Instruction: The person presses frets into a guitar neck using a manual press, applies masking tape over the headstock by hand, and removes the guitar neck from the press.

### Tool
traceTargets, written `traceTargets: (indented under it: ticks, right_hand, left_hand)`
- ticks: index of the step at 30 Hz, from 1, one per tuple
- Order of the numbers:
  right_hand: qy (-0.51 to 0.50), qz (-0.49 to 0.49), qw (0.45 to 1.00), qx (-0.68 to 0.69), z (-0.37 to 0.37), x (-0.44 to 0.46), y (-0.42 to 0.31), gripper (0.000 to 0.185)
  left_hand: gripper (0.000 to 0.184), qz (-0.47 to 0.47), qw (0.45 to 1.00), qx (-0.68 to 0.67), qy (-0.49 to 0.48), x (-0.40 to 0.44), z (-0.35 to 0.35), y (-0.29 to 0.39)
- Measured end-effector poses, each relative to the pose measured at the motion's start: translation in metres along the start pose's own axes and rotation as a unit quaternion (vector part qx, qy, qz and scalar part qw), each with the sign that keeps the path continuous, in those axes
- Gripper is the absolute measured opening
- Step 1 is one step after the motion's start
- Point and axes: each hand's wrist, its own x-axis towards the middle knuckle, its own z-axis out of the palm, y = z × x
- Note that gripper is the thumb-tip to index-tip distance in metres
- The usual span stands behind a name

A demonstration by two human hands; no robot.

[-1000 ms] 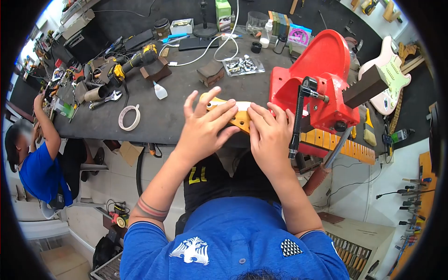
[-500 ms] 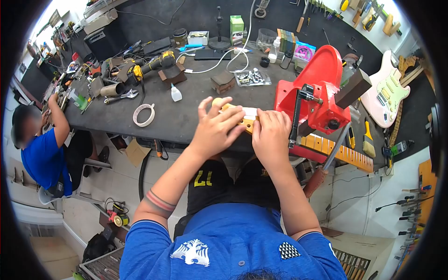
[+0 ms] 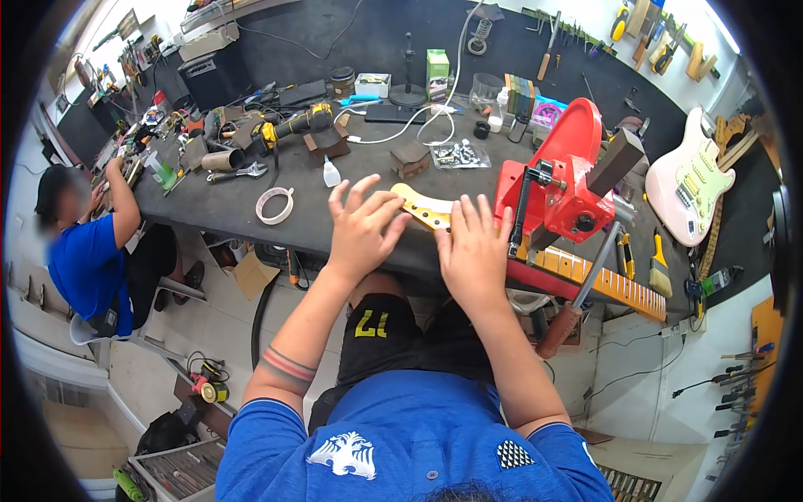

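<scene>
A guitar neck (image 3: 598, 283) with a light fretboard is held in a red vise (image 3: 559, 194). Its headstock (image 3: 427, 214), with a row of tuner holes, sticks out to the left of the vise. A white strip (image 3: 439, 204) lies on the headstock's face, partly covered by fingers. My left hand (image 3: 365, 227) is by the headstock's tip, fingers spread, and its fingertips are at or just beside the wood; contact is unclear. My right hand (image 3: 473, 251) rests over the headstock near the vise, with fingers stretched out and apart.
On the bench stand a roll of tape (image 3: 274, 206), a small white bottle (image 3: 331, 174), brown blocks (image 3: 411, 159), a bag of small parts (image 3: 460, 156) and a yellow drill (image 3: 293, 125). A pink guitar body (image 3: 689, 184) leans right. A co-worker (image 3: 96, 251) sits at left.
My left hand has drawn back left, lifting off the headstock and uncovering its tip and holes. My right hand's fingers have spread. The whole view has shifted slightly.
</scene>
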Motion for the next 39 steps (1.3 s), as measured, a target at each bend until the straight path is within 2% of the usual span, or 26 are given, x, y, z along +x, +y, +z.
traceTargets:
  ticks: [3, 6, 8, 11, 14, 15, 18, 19, 22, 24, 26, 28, 30, 31, 33, 36, 37, 39]
  right_hand:
    - [-0.019, -0.021, 1.0, 0.011, 0.008, 0.002, -0.016, 0.063]
    - [-0.027, -0.03, 0.996, 0.081, 0.025, 0.01, -0.039, 0.066]
    - [-0.02, -0.06, 0.993, 0.101, 0.031, 0.014, -0.047, 0.063]
    - [-0.036, -0.101, 0.983, 0.152, 0.028, 0.02, -0.037, 0.06]
    - [-0.073, -0.128, 0.963, 0.225, 0.018, 0.024, -0.034, 0.056]
    - [-0.086, -0.133, 0.955, 0.251, 0.015, 0.024, -0.035, 0.055]
    - [-0.098, -0.21, 0.907, 0.351, 0.026, 0.017, -0.05, 0.051]
    - [-0.059, -0.226, 0.907, 0.35, 0.026, 0.009, -0.054, 0.05]
    - [-0.053, -0.169, 0.908, 0.381, 0.012, 0.0, -0.064, 0.053]
    - [-0.012, -0.077, 0.897, 0.436, 0.011, -0.004, -0.069, 0.074]
    - [-0.07, -0.004, 0.847, 0.527, -0.002, -0.003, -0.067, 0.081]
    - [-0.065, -0.008, 0.842, 0.536, -0.01, 0.002, -0.062, 0.064]
    - [-0.085, -0.007, 0.835, 0.543, -0.023, 0.005, -0.055, 0.052]
    - [-0.059, 0.009, 0.824, 0.564, -0.028, 0.006, -0.056, 0.03]
    - [-0.039, -0.028, 0.841, 0.538, -0.028, 0.006, -0.049, 0.023]
    - [-0.025, -0.044, 0.837, 0.544, -0.034, 0.007, -0.043, 0.011]
    - [-0.02, -0.036, 0.842, 0.539, -0.036, 0.005, -0.041, 0.009]
    - [-0.014, -0.025, 0.846, 0.533, -0.041, 0.0, -0.04, 0.008]
  left_hand:
    - [0.029, -0.058, 0.997, -0.006, 0.043, -0.01, -0.01, -0.007]
    - [0.034, -0.127, 0.988, -0.015, 0.089, -0.032, -0.01, -0.021]
    - [0.036, -0.171, 0.98, 0.007, 0.103, -0.045, -0.015, -0.041]
    - [0.043, -0.216, 0.964, 0.111, 0.105, -0.062, -0.027, -0.08]
    - [0.046, -0.292, 0.946, 0.135, 0.028, -0.079, -0.036, -0.106]
    - [0.037, -0.28, 0.946, 0.162, 0.017, -0.087, -0.033, -0.114]
    - [0.026, -0.275, 0.95, 0.14, -0.037, -0.092, -0.043, -0.131]
    - [0.018, -0.266, 0.951, 0.156, -0.025, -0.092, -0.043, -0.132]
    - [0.016, -0.289, 0.952, -0.049, -0.09, -0.069, -0.078, -0.094]
    - [0.014, -0.214, 0.965, -0.138, -0.06, -0.059, -0.091, -0.049]
    - [0.012, -0.187, 0.957, -0.204, -0.081, -0.049, -0.105, -0.013]
    - [0.011, -0.13, 0.954, -0.238, -0.13, -0.039, -0.114, 0.001]
    - [0.01, -0.117, 0.949, -0.258, -0.142, -0.035, -0.117, 0.01]
    - [0.011, -0.115, 0.946, -0.262, -0.154, -0.033, -0.12, 0.014]
    - [0.015, -0.095, 0.944, -0.269, -0.164, -0.028, -0.123, 0.022]
    - [0.016, -0.175, 0.898, -0.365, -0.174, -0.032, -0.123, 0.033]
    - [0.023, -0.173, 0.887, -0.389, -0.179, -0.036, -0.119, 0.031]
    - [0.029, -0.273, 0.86, -0.399, -0.161, -0.03, -0.115, 0.041]
